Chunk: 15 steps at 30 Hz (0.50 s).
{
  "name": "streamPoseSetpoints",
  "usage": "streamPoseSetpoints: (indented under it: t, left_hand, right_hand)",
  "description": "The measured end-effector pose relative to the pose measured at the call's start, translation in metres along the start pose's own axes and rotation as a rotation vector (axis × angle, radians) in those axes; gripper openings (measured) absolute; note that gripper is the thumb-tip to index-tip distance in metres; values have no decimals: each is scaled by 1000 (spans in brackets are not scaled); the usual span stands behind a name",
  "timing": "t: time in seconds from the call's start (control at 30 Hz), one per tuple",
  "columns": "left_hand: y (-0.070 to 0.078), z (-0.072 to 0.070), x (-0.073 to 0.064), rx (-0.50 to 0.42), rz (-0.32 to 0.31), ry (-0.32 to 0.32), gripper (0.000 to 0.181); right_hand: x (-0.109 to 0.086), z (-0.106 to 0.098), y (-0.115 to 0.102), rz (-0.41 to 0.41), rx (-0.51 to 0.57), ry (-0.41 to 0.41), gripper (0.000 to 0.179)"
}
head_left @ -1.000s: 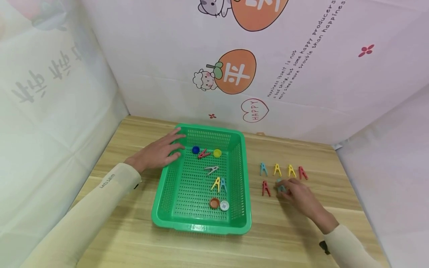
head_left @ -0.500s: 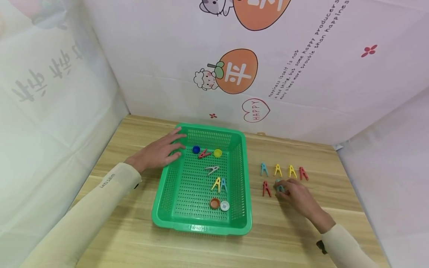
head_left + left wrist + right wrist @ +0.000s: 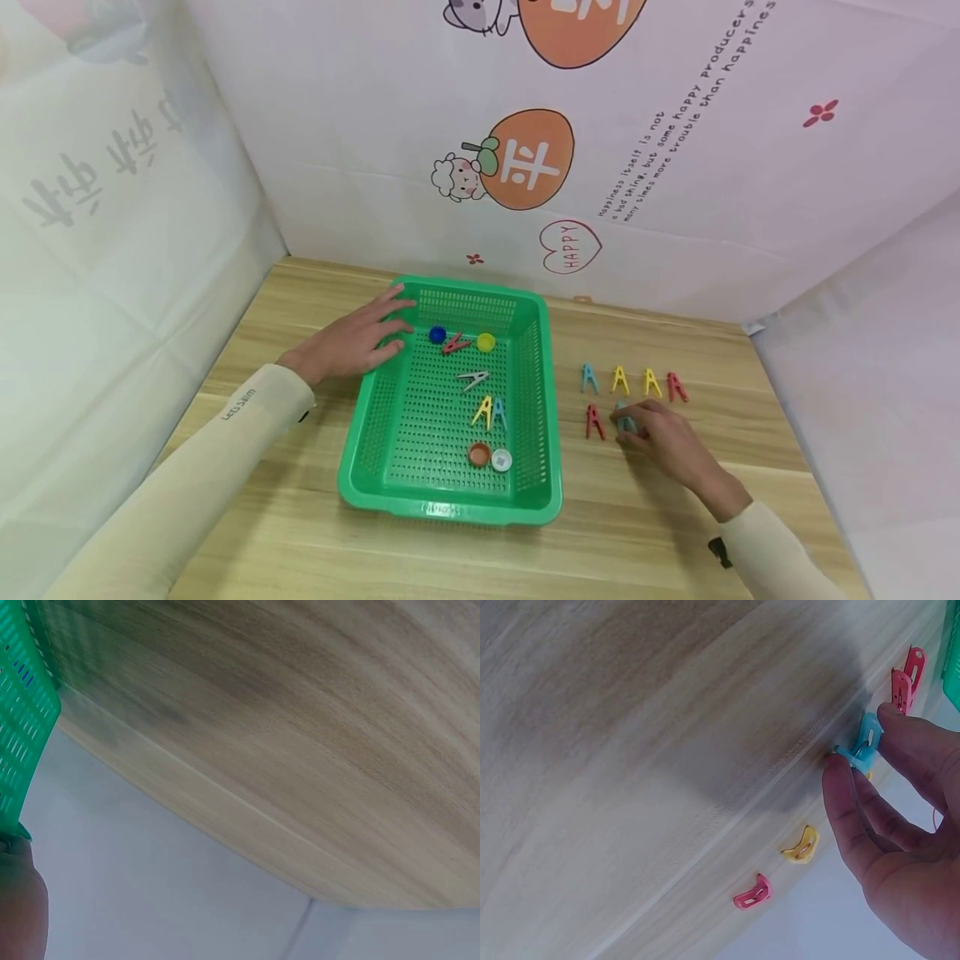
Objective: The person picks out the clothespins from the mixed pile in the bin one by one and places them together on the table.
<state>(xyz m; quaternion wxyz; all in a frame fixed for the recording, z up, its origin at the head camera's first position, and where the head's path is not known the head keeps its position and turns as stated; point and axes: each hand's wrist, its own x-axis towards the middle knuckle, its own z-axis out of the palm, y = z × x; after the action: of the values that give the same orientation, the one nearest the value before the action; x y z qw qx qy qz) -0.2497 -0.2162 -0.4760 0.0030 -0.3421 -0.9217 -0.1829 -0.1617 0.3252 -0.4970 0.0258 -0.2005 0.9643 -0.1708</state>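
My right hand (image 3: 663, 437) pinches a light blue clothespin (image 3: 625, 418) between thumb and fingers, low over the wooden table. In the right wrist view this blue clothespin (image 3: 867, 742) shows between the thumb and fingertips. Just left of it lies a red clothespin (image 3: 595, 422). Behind these runs a row: a blue clothespin (image 3: 589, 378), two yellow clothespins (image 3: 619, 381) and a red clothespin (image 3: 677, 387). My left hand (image 3: 356, 337), fingers spread, rests over the left rim of a green basket (image 3: 450, 510).
Inside the basket lie red, grey, yellow and blue clothespins, plus a blue cap (image 3: 437, 335), a yellow cap (image 3: 486, 342), a brown cap (image 3: 479, 455) and a white cap (image 3: 501, 460). White printed cloth (image 3: 360, 167) walls the table at the back and sides.
My right hand has shifted slightly left with the blue clothespin, closer to the red one beside it. The left hand and basket stay put.
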Motion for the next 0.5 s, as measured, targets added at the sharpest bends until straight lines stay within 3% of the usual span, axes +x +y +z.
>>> streamPoseSetpoints:
  t: [0.13, 0.3, 0.5]
  left_hand:
    - [-1, 0, 0, -4, -6, -6, 37]
    - [0, -1, 0, -2, -9, -14, 39]
    - [0, -2, 1, -6, -17, -20, 38]
  right_hand:
    - [0, -2, 1, 3, -4, -3, 35]
    - [-1, -7, 2, 64, 12, -21, 45]
    - [-2, -17, 3, 104, 35, -14, 30]
